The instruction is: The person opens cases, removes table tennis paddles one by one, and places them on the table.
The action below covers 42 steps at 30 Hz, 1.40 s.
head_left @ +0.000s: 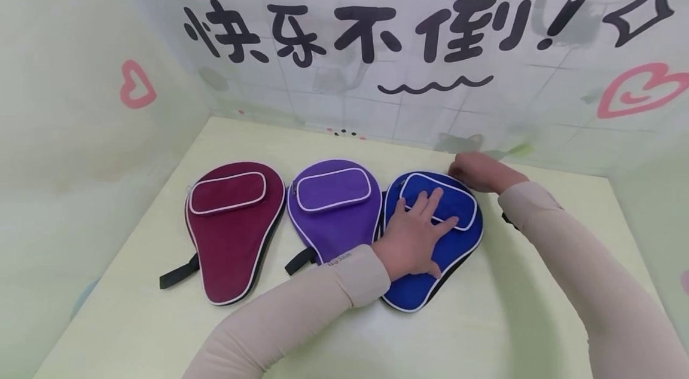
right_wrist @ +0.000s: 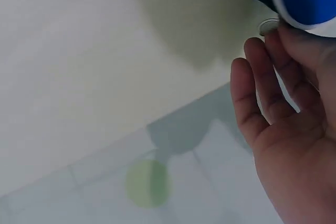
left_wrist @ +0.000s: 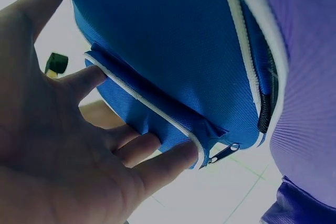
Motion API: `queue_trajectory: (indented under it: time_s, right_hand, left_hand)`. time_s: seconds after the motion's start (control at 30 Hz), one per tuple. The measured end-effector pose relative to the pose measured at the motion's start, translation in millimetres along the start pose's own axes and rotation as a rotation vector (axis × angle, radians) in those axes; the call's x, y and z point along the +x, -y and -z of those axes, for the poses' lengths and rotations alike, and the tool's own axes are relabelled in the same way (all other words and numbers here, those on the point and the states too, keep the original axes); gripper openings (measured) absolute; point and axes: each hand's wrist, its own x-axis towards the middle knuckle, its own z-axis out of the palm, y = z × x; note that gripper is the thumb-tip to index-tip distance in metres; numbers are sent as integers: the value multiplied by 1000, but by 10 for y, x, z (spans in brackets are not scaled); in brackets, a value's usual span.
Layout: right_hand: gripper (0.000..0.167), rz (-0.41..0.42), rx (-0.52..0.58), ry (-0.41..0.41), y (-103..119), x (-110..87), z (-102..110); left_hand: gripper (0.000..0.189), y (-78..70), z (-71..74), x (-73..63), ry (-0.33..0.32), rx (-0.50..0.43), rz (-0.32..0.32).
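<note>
A blue table tennis paddle case (head_left: 409,295) with white piping and a front pocket (head_left: 453,204) lies on the table, rightmost of three. My left hand (head_left: 413,240) rests on it with fingers spread across the pocket's lower edge. In the left wrist view, a zipper pull (left_wrist: 224,153) hangs at the pocket's corner. At the case's upper right edge is my right hand (head_left: 478,171). Its thumb and forefinger pinch something small there. A metal ring, seemingly part of a zipper pull (right_wrist: 269,26), shows beside those fingertips in the right wrist view.
A purple case (head_left: 336,235) lies left of the blue one, close against it. Farther left is a dark red case (head_left: 234,247) with a black strap (head_left: 179,274). All lie on a pale yellow table (head_left: 334,343), with printed walls (head_left: 344,98) at the back and sides.
</note>
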Motion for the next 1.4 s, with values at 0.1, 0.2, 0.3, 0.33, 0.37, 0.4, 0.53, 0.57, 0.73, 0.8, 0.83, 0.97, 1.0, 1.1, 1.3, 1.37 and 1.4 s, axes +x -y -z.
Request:
queue_trajectory:
  time_s: [0.1,0.2,0.3,0.33,0.37,0.4,0.53,0.57,0.73,0.8,0.83,0.97,1.0,1.1,1.3,1.37,1.4]
  right_hand:
    - [20,-29,60,-57,-30,-128,-76]
    - [21,-65,89,-106,-52,-267,-173]
    - [21,-75,74,-152,-73,-404,-276]
    - [21,-75,66,-165,-72,-453,-305]
    - [20,-75,60,-178,-68,-501,-329]
    - [20,-73,59,-194,-59,-547,-348]
    - [19,-68,67,-246,-9,-701,-413]
    - [19,-65,66,-261,2,-736,-428]
    - [15,-73,70,-326,37,-903,-511]
    - [14,-77,79,-350,50,-957,-542]
    - [14,-79,85,-360,57,-980,-556]
    - [13,-104,115,-352,99,-1059,-597]
    - [14,-115,124,-344,114,-1081,-607]
    - [13,-142,153,-328,183,-1154,-644]
    - [9,-171,164,-342,376,-1332,-764]
    - [8,-169,146,-360,442,-1393,-804]
    - [7,-163,133,-376,477,-1424,-827]
  left_hand:
    - [99,13,0,-10,-10,16,6]
    - [99,18,1,-11,-23,10,10]
    - [100,21,-3,-5,-26,-19,12]
    - [100,22,-5,-3,-22,-22,14]
    - [100,23,-9,0,-19,-24,16]
    - [100,27,-12,3,-17,-24,17]
    - [100,46,-26,8,-8,-23,27]
    - [100,49,-27,8,-8,-22,29]
    - [100,36,-24,9,-5,-31,44]
    - [99,27,-23,14,3,-54,56]
    - [99,25,-23,16,10,-67,63]
    - [99,29,-17,23,46,-143,83]
    - [99,33,-12,25,51,-157,86]
    - [98,51,3,35,58,-183,95]
    - [98,57,-15,112,56,-202,104]
    - [98,46,-15,126,52,-207,102]
    - [98,39,-13,133,50,-209,100]
